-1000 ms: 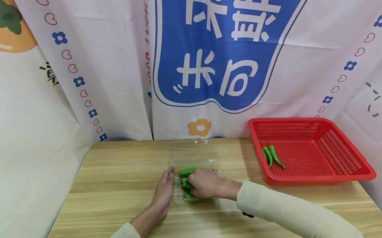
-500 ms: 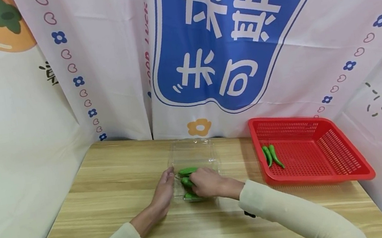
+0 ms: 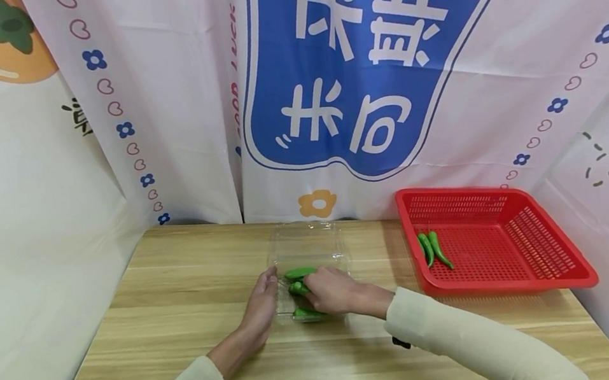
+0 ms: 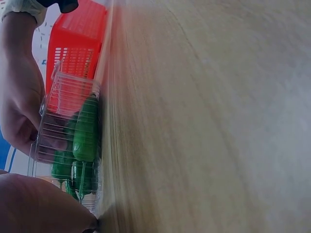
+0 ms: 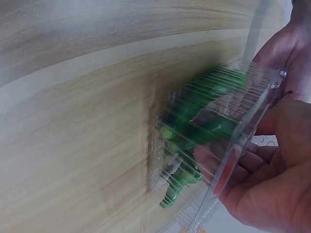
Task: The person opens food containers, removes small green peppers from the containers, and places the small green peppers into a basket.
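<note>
A clear plastic clamshell box (image 3: 307, 241) stands on the table with its lid folded back, and several green chili peppers (image 4: 86, 131) lie inside. My left hand (image 3: 261, 301) rests along the box's left side, fingers straight. Reaching in from the right, my right hand (image 3: 332, 290) has its fingers curled at the far end of a green chili pepper (image 3: 297, 288) in the middle of the box. The right wrist view has the fingertips (image 5: 206, 158) among the peppers, behind the ribbed clear wall. Their grip is partly hidden by the hand in the head view.
A red perforated basket (image 3: 525, 285) stands at the right back of the wooden table (image 3: 178, 283), with two green chili peppers (image 3: 438, 249) at its left side. A printed cloth (image 3: 187, 135) hangs behind the table's back edge.
My right hand has shifted slightly to the right within the box, and the peppers under it have moved a little. The left hand and the basket stay where they were.
</note>
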`<action>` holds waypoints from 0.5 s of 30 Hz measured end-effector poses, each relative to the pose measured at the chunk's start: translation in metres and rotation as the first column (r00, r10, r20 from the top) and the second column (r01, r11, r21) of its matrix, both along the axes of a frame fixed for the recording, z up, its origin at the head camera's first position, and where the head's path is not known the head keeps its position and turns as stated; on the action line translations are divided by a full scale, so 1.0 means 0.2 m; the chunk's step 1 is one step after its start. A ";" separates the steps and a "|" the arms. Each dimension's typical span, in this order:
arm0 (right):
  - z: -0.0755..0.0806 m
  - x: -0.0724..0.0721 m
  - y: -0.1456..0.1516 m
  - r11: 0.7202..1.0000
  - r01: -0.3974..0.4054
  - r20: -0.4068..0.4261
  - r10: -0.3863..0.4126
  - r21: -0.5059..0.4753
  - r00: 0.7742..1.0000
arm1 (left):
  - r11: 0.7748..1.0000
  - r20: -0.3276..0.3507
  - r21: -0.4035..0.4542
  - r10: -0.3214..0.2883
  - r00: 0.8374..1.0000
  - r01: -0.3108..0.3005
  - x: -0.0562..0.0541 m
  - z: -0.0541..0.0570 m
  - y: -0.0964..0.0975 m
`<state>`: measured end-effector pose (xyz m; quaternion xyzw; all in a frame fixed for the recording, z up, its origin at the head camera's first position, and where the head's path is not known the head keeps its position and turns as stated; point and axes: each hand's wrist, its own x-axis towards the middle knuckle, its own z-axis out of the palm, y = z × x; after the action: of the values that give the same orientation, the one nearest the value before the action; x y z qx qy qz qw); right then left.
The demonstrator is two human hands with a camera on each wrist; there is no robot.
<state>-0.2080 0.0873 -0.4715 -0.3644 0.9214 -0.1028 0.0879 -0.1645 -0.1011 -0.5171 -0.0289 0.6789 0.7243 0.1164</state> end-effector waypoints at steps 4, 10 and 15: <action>0.00 0.00 0.00 1.000 0.009 -0.007 -0.010 -0.008 1.000 | 1.000 -0.001 -0.003 0.001 1.000 -0.001 0.00 0.00 0.00; 0.03 0.00 0.00 0.998 0.017 -0.003 -0.017 -0.056 1.000 | 1.000 -0.002 0.001 -0.007 1.000 0.007 0.00 -0.01 0.00; 0.08 0.00 0.01 0.995 0.036 0.042 -0.033 -0.094 0.999 | 1.000 -0.007 0.007 -0.017 1.000 0.017 0.01 -0.01 0.00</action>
<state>-0.2090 0.0899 -0.4550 -0.3500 0.9196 -0.1555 0.0875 -0.1634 -0.1019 -0.5189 -0.0202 0.6771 0.7258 0.1202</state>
